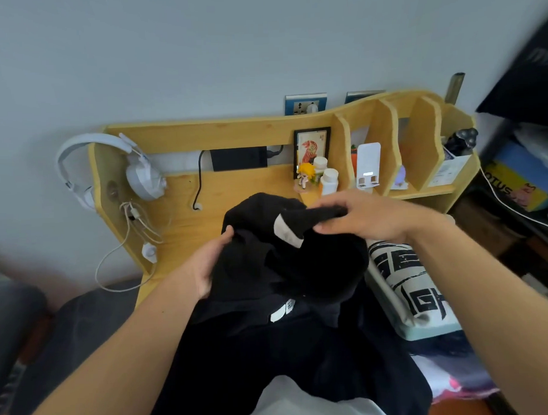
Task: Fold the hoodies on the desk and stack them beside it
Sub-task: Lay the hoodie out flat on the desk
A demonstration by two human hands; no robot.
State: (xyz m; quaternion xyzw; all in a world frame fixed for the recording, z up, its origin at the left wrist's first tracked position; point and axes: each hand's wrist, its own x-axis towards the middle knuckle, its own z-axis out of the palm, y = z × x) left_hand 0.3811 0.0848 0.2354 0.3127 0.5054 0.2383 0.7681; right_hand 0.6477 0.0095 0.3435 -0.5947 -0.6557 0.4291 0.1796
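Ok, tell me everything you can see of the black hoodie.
The black hoodie is soft, thick-looking dark fabric, bunched and not yet folded. Its upper part, apparently the hood, is lifted over the desk, showing a pale label inside the neck. A white print marks the cloth lower down. The rest drapes toward the person. The left hand grips its left edge; the right hand pinches the top fold. Its right side lies against a pale printed garment.
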